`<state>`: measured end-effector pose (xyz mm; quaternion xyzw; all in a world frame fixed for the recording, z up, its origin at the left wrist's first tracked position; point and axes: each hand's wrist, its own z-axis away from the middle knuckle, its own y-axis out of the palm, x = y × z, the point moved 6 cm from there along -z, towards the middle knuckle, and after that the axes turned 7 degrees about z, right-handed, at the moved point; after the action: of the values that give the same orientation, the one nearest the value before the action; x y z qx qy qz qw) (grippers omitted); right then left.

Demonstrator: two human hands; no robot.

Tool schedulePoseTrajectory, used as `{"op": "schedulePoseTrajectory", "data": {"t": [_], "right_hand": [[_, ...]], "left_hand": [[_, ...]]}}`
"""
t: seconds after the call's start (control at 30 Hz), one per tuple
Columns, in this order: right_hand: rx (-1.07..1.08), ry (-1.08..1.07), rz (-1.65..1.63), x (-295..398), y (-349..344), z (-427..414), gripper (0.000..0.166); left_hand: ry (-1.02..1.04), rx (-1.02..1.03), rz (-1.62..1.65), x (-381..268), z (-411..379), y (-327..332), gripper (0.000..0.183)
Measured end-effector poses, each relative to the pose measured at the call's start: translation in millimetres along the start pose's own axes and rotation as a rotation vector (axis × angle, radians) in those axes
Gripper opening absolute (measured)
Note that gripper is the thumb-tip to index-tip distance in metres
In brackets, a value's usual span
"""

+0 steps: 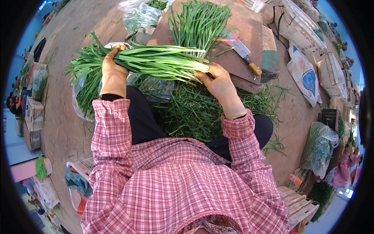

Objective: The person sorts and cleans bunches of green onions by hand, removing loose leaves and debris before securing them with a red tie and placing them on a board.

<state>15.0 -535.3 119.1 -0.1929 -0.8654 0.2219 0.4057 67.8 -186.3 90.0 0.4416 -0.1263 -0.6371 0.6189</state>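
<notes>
A bundle of long green leaves, apparently garlic chives, lies level across both hands, its pale stem ends to the right. My left hand, in a tan glove, grips the leafy part; my right hand, also gloved, pinches the stem ends between thumb and fingers. More loose chives are heaped on a brown board beyond the bundle. A cleaver with a wooden handle lies on that board, right of the heap, its blade tip by the leaves. Below my left hand, more greens show in a clear plastic bag.
Leaf scraps cover the ground between my knees. A plastic bag of greens stands beyond the board. At the right are a white woven sack, a bagged bundle and crates. People sit at both far sides.
</notes>
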Motion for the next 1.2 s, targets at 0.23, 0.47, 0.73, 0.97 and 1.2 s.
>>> {"op": "schedulePoseTrajectory", "data": {"t": [0.23,0.47,0.73,0.97,1.2], "right_hand": [[0.054,0.761,-0.483,-32,4,26,0.017],[0.256,0.954,0.272,-106,-84,99,0.022],[0.053,0.543,-0.386,-16,2,15,0.027],[0.052,0.676,-0.396,-12,-30,29,0.014],[0.335,0.820,0.632,-68,-116,88,0.022]], "left_hand": [[0.066,0.036,0.056,-4,-4,-1,0.016],[0.075,-0.002,0.087,-17,-1,3,0.014],[0.054,0.052,0.003,12,16,15,0.017],[0.059,-0.019,0.013,-1,4,-3,0.018],[0.097,-0.014,0.138,-28,-9,-8,0.017]]}}
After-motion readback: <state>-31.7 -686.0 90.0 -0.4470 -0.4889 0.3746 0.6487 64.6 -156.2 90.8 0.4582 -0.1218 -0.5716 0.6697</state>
